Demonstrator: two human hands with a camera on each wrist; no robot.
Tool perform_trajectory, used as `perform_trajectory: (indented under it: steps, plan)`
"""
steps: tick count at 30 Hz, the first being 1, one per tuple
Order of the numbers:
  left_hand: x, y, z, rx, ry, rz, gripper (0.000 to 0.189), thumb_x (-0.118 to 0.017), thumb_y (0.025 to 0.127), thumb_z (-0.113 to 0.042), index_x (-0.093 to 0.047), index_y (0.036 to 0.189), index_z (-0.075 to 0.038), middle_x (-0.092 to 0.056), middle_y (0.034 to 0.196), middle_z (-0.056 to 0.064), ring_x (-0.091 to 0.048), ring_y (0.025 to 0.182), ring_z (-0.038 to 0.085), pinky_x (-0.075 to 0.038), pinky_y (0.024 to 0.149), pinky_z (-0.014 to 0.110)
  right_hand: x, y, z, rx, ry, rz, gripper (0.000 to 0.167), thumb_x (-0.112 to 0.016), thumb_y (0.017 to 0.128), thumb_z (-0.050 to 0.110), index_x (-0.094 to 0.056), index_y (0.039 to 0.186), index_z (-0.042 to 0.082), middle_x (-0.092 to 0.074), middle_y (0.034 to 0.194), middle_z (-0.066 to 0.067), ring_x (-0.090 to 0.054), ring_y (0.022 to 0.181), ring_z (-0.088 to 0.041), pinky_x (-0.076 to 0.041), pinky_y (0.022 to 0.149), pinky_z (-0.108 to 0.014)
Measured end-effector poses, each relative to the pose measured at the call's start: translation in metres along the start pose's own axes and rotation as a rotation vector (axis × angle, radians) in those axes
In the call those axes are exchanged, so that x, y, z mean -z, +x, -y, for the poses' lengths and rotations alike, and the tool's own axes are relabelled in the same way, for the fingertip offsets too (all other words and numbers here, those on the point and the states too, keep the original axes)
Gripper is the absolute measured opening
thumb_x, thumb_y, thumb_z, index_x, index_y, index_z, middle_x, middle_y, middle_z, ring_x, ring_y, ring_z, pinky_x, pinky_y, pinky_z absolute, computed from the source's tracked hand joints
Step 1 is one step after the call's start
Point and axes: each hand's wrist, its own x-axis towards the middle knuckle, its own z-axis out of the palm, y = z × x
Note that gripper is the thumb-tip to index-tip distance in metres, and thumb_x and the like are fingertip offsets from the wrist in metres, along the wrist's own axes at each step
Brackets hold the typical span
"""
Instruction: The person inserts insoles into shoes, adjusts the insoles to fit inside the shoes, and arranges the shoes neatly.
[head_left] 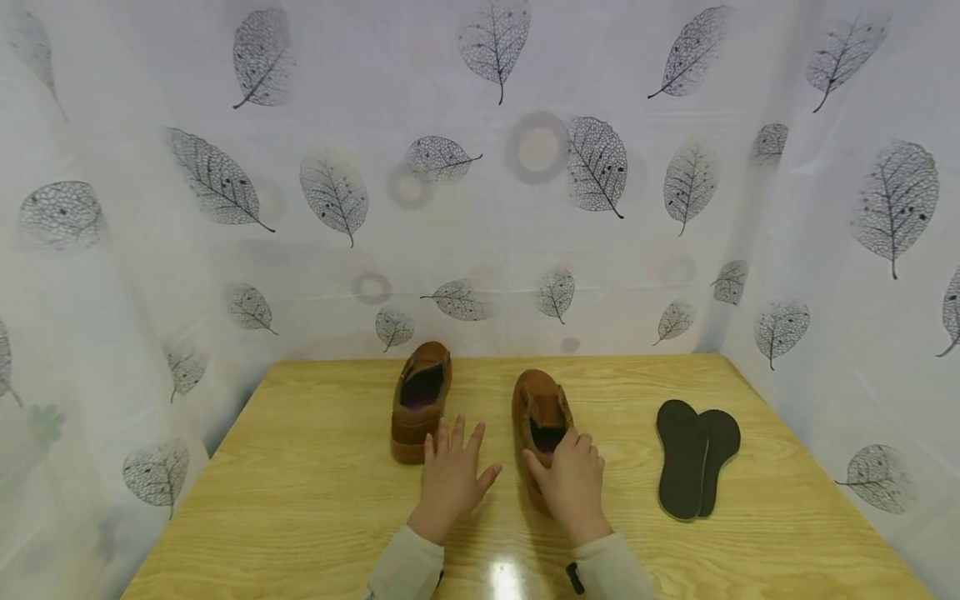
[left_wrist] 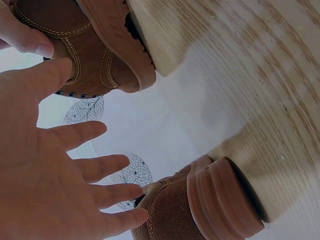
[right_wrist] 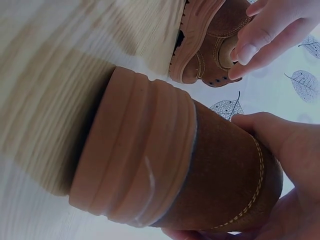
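Two brown slip-on shoes with stitched uppers stand upright, toes pointing away. My right hand [head_left: 573,487] grips the right shoe [head_left: 536,388] at its heel collar; in the right wrist view the thumb lies on one side of the heel [right_wrist: 225,170] and fingers on the other. My left hand [head_left: 452,479] is spread flat-fingered just behind and right of the left shoe [head_left: 411,432], holding nothing. In the left wrist view its straight fingers [left_wrist: 107,167] overlap the left shoe's heel [left_wrist: 220,200] at the edge.
Two dark insoles [head_left: 681,467] lie overlapping on the wood-grain table [head_left: 315,500], right of the right shoe. A white curtain [head_left: 480,242] printed with leaves hangs behind the table and along both sides.
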Motion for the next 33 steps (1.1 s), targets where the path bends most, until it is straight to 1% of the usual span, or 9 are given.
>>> perform_trajectory:
  steps: [10,15,20,25,33]
  plan:
    - [-0.003,-0.001,0.001,0.005,0.014,0.007,0.065,-0.063,0.09,-0.046,-0.047,0.142,-0.01,-0.036,0.148,0.024,-0.028,0.136,0.049,-0.028,0.104,0.065,-0.004,-0.005,0.0,-0.002,-0.026,-0.03,0.066,-0.081,0.075,0.04,-0.053,0.096,-0.016,-0.051,0.077,-0.021,-0.052,0.064,-0.031,-0.046,0.059,-0.045]
    - [-0.004,-0.001,0.002,0.004,0.01,0.005,0.065,-0.062,0.091,-0.046,-0.047,0.142,-0.01,-0.037,0.147,0.024,-0.028,0.136,0.05,-0.028,0.103,0.065,-0.005,-0.006,-0.001,0.005,-0.037,-0.046,0.068,-0.081,0.075,0.041,-0.052,0.097,-0.016,-0.052,0.079,-0.023,-0.054,0.065,-0.034,-0.047,0.06,-0.046]
    - [-0.002,-0.001,0.001,0.001,0.002,-0.002,0.065,-0.063,0.09,-0.045,-0.047,0.142,-0.009,-0.037,0.147,0.024,-0.028,0.135,0.05,-0.027,0.103,0.066,-0.002,-0.006,0.0,-0.013,-0.017,0.003,0.073,-0.079,0.077,0.041,-0.049,0.105,-0.02,-0.053,0.086,-0.027,-0.056,0.07,-0.037,-0.048,0.064,-0.049]
    - [-0.002,-0.001,0.001,-0.002,-0.003,-0.004,0.065,-0.063,0.09,-0.045,-0.047,0.142,-0.008,-0.037,0.147,0.025,-0.028,0.135,0.05,-0.027,0.103,0.066,0.003,-0.004,0.0,-0.029,0.012,0.082,0.079,-0.077,0.08,0.041,-0.046,0.113,-0.023,-0.052,0.093,-0.031,-0.057,0.076,-0.04,-0.048,0.068,-0.051]
    - [-0.003,-0.001,0.002,-0.001,0.015,0.003,0.065,-0.062,0.091,-0.046,-0.047,0.142,-0.009,-0.037,0.147,0.024,-0.03,0.135,0.05,-0.028,0.103,0.065,0.015,-0.003,-0.003,-0.021,0.064,0.191,0.081,-0.075,0.083,0.037,-0.042,0.12,-0.028,-0.053,0.101,-0.036,-0.059,0.086,-0.046,-0.05,0.074,-0.055]
